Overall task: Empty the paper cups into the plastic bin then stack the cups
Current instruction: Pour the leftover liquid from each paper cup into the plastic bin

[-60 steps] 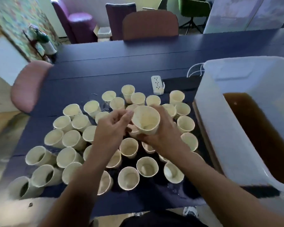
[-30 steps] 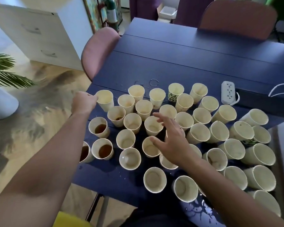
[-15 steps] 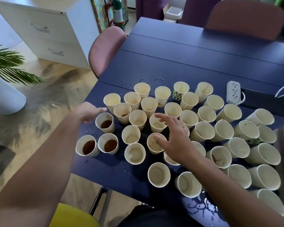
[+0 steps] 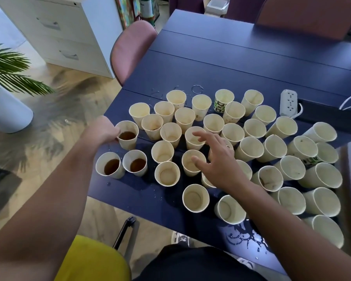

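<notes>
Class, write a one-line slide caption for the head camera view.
Left hand grips a paper cup of brown liquid at the blue table's edge; right hand hovers open over emptied cups.

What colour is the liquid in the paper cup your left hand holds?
Dark brown, in the cream paper cup gripped by the left hand; head view.

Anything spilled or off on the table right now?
Yes. Wet ring marks and droplets sit at the table's near edge, with fainter rings behind the cups. Three cups at the left hold brown liquid.
</notes>
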Motion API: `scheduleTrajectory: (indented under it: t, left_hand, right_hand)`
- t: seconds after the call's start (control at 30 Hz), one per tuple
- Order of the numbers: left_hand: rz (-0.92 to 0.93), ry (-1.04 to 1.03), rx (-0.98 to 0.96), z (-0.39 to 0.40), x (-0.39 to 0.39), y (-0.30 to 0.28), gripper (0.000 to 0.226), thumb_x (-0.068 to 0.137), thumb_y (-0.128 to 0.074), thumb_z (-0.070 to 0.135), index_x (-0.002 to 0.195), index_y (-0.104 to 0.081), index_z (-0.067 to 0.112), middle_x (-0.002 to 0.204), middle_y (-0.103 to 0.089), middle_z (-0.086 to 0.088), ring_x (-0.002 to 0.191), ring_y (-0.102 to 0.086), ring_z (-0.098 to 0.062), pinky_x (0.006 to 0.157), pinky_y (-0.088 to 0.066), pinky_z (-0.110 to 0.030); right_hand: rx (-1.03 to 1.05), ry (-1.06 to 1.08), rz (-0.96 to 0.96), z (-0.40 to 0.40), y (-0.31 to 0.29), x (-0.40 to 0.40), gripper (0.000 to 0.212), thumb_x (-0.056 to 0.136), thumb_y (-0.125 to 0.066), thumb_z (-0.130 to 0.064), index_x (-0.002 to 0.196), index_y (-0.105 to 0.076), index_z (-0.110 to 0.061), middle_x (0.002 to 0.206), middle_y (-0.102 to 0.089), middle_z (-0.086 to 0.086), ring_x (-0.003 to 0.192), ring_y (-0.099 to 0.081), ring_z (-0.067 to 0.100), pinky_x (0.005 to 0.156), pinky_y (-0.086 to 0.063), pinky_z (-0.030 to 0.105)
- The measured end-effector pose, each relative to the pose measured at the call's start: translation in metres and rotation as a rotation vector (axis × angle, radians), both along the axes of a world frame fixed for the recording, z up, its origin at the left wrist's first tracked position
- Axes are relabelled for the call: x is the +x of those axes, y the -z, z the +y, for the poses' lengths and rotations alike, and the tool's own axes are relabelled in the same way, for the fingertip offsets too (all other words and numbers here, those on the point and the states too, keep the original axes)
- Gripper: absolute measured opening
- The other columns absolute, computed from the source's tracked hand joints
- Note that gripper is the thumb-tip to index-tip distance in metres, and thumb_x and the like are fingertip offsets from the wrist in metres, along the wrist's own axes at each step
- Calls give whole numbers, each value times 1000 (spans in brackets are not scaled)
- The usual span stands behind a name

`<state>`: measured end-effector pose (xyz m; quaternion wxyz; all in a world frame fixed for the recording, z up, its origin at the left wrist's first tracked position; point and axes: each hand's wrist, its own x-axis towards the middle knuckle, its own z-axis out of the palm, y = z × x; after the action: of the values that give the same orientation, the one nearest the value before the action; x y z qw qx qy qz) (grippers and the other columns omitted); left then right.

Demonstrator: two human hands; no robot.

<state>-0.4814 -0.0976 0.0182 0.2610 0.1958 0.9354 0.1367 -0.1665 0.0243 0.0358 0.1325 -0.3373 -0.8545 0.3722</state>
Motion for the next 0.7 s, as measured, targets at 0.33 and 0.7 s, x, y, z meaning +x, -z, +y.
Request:
scheduleTrajectory:
  t: [0.33, 0.7]
  left_hand:
    - [10, 55, 266, 9, 90, -107, 23, 86, -60, 24, 75, -74, 9, 65, -74, -2, 77, -73, -20, 82, -56, -37]
    - [-52, 447, 375, 65, 224, -131, 34, 86, -63, 26, 52, -65, 18, 51, -66, 9, 55, -63, -10, 58, -46, -27]
  right_hand:
    - [-105, -49, 85, -13, -9, 9, 65, 85, -74, -32, 136, -37, -48, 124, -54, -18, 114, -50, -6, 106, -39, 52]
    - [-107, 224, 294, -9, -36, 50, 93, 59, -92, -44, 123, -26, -56, 119, -48, -26, 120, -52, 18, 102, -44, 51]
